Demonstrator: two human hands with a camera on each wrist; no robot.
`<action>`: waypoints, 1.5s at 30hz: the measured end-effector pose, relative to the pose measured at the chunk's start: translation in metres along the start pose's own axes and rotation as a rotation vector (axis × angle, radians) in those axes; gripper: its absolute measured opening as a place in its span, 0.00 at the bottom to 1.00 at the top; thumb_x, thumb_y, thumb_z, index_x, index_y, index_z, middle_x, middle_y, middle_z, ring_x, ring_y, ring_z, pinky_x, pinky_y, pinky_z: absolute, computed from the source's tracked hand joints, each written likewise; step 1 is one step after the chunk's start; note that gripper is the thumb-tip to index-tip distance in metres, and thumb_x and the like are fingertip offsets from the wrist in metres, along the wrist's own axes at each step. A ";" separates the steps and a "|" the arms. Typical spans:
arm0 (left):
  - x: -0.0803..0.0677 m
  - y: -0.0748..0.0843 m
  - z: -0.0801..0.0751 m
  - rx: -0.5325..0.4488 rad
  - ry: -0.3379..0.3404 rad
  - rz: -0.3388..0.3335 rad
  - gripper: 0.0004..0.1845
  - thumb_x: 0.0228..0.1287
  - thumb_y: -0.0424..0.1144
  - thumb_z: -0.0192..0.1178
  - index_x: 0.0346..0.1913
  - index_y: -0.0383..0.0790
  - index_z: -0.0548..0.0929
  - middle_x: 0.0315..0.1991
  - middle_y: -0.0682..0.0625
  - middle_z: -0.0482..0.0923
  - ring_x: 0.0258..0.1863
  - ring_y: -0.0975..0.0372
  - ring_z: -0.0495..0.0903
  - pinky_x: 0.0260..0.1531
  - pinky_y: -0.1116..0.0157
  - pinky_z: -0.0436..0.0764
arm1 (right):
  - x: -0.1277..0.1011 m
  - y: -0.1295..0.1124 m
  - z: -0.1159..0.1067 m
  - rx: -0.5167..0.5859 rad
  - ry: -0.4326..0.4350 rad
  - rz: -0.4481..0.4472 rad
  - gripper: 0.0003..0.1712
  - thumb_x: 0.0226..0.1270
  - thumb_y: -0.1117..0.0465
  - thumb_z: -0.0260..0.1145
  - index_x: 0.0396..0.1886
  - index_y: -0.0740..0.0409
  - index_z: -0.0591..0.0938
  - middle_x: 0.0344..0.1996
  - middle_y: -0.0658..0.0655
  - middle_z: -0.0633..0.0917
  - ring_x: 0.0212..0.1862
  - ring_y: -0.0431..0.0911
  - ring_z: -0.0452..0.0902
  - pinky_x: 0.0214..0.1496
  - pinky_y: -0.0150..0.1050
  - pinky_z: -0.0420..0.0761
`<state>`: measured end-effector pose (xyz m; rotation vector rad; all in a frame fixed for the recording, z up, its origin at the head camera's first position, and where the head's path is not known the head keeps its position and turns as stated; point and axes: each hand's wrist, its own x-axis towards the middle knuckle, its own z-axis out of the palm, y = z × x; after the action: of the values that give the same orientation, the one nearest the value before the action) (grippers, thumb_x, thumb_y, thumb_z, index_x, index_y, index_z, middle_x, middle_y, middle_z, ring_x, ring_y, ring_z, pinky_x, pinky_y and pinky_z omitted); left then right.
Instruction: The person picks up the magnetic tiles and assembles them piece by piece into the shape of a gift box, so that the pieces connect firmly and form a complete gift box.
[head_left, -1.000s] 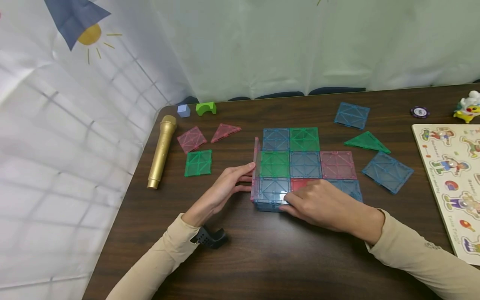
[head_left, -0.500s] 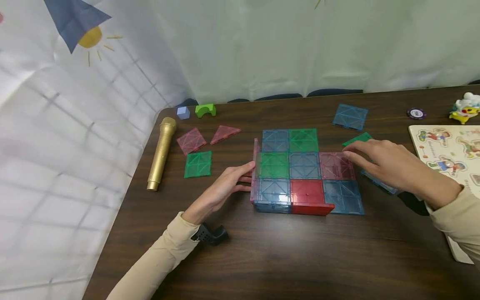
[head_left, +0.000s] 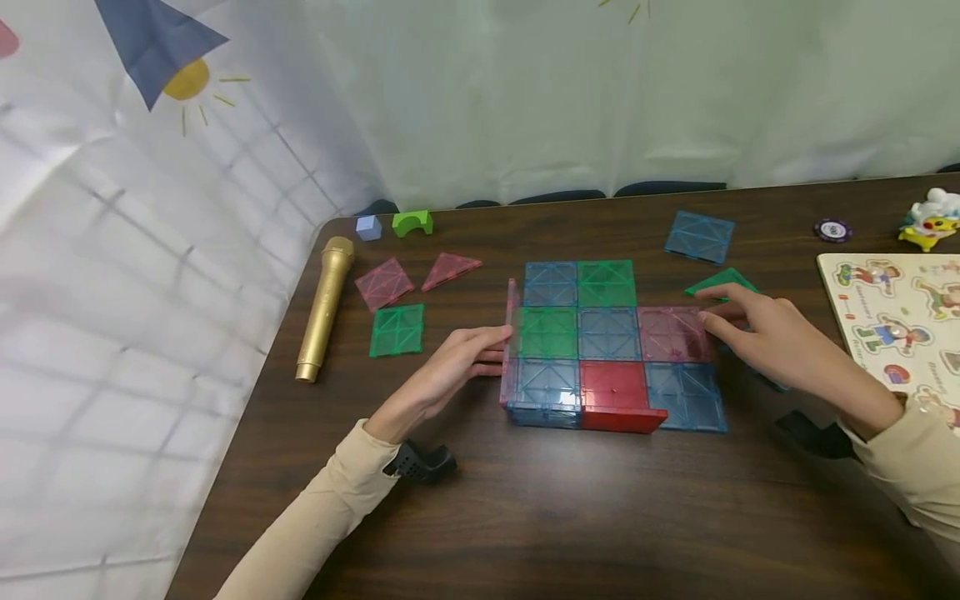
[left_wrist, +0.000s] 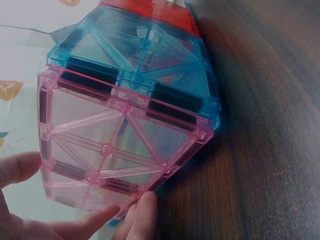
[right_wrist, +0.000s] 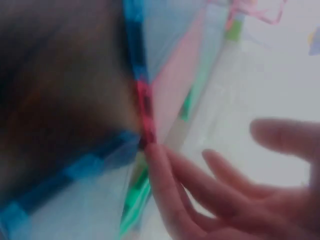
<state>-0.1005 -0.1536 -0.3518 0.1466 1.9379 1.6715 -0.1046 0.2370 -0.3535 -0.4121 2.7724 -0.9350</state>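
The left hand (head_left: 450,371) rests straight fingers against the upright pink tile (head_left: 512,333) at the tile grid's (head_left: 611,333) left edge. The right hand (head_left: 780,342), fingers relaxed and holding nothing, touches the flat pink tile (head_left: 671,333) at the grid's right. It is best to steady the upright tile lightly and slide pieces flat along the bench (head_left: 600,517).

Cut off at the right edge of the head view: the wooden peg puzzle board (head_left: 892,321), near the tabletop's right edge, along with the right sleeve. Partly covered by the right hand (head_left: 780,346): a blue square tile (head_left: 765,379) and the green triangle tile (head_left: 720,282), only its far tip showing. Badly blurred throughout in the right wrist view, tile edges smeared, contact of the fingers (right_wrist: 170,175) with the pink tile (right_wrist: 175,80) impossible to confirm. Too small to read: the face of the poker chip (head_left: 835,229) by the far edge. Cropped by the frame in the left wrist view: the left hand (left_wrist: 75,220), only thumb and fingertips visible.
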 end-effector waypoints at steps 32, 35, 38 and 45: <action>0.001 -0.004 -0.001 -0.001 -0.014 -0.002 0.30 0.85 0.47 0.42 0.75 0.25 0.66 0.69 0.33 0.72 0.68 0.45 0.73 0.67 0.51 0.75 | 0.019 -0.028 0.016 0.573 -0.033 -0.070 0.29 0.77 0.71 0.62 0.70 0.65 0.60 0.56 0.65 0.73 0.41 0.38 0.84 0.37 0.41 0.88; 0.001 -0.005 0.000 -0.001 -0.013 -0.006 0.31 0.85 0.47 0.42 0.75 0.25 0.65 0.70 0.32 0.71 0.68 0.45 0.73 0.68 0.52 0.75 | 0.021 -0.032 0.017 0.539 -0.053 -0.087 0.30 0.77 0.71 0.61 0.71 0.68 0.57 0.56 0.69 0.72 0.41 0.37 0.83 0.35 0.41 0.88; 0.001 -0.005 0.000 0.002 -0.011 -0.009 0.30 0.86 0.47 0.42 0.75 0.25 0.65 0.70 0.32 0.70 0.68 0.45 0.72 0.68 0.51 0.75 | 0.023 -0.033 0.018 0.521 -0.063 -0.067 0.29 0.79 0.69 0.59 0.71 0.68 0.56 0.57 0.69 0.71 0.41 0.36 0.82 0.35 0.41 0.88; 0.000 -0.002 0.000 0.088 -0.006 0.004 0.30 0.86 0.47 0.41 0.75 0.25 0.66 0.69 0.34 0.72 0.68 0.46 0.73 0.68 0.51 0.75 | 0.035 -0.028 0.022 0.522 -0.037 0.007 0.27 0.88 0.57 0.49 0.73 0.70 0.57 0.64 0.70 0.69 0.48 0.35 0.77 0.46 0.29 0.84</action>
<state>-0.1001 -0.1538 -0.3542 0.1893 2.0086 1.5878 -0.1266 0.1921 -0.3570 -0.3240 2.3633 -1.5633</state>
